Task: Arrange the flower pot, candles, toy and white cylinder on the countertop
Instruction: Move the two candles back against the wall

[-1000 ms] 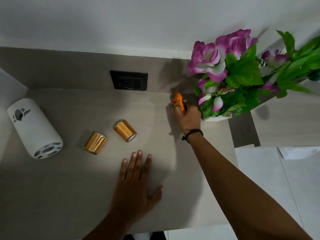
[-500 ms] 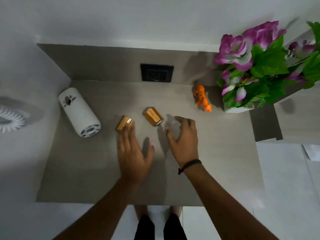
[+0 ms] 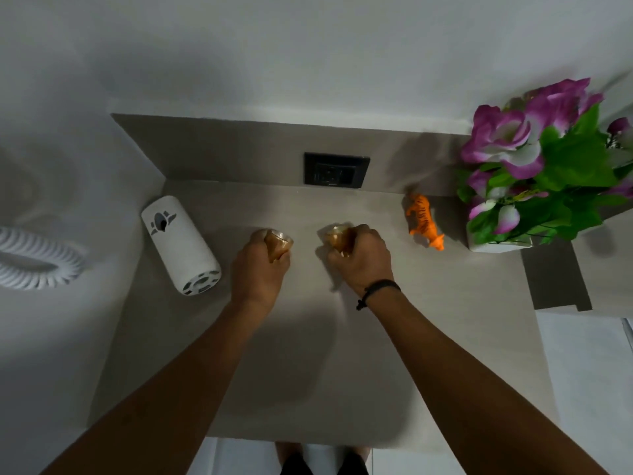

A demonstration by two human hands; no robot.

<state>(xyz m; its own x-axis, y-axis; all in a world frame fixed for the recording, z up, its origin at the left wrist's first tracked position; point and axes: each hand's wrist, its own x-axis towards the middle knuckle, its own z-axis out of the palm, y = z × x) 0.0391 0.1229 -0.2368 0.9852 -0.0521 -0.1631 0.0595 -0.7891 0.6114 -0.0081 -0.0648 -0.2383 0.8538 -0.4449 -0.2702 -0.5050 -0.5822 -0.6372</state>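
Note:
Each hand holds a gold candle over the middle of the grey countertop [image 3: 308, 354]. My left hand [image 3: 258, 270] is closed around the left candle [image 3: 279, 246], and my right hand [image 3: 361, 258] grips the right candle [image 3: 337, 238]. Both candles are blurred and partly covered by fingers. The white cylinder [image 3: 180, 245] lies on its side to the left. An orange toy tiger [image 3: 423, 221] stands on the counter to the right, beside the white flower pot [image 3: 493, 245] with purple flowers and green leaves at the back right corner.
A black wall socket [image 3: 336, 170] sits in the backsplash behind the hands. A white ribbed hose [image 3: 37, 265] curves at the far left, off the counter. A lower grey ledge [image 3: 555, 279] adjoins the counter on the right. The counter's front edge runs near my feet.
Both hands went from open beside the candles to closed on one each. A second ago the right hand was setting down the toy tiger by the flower pot.

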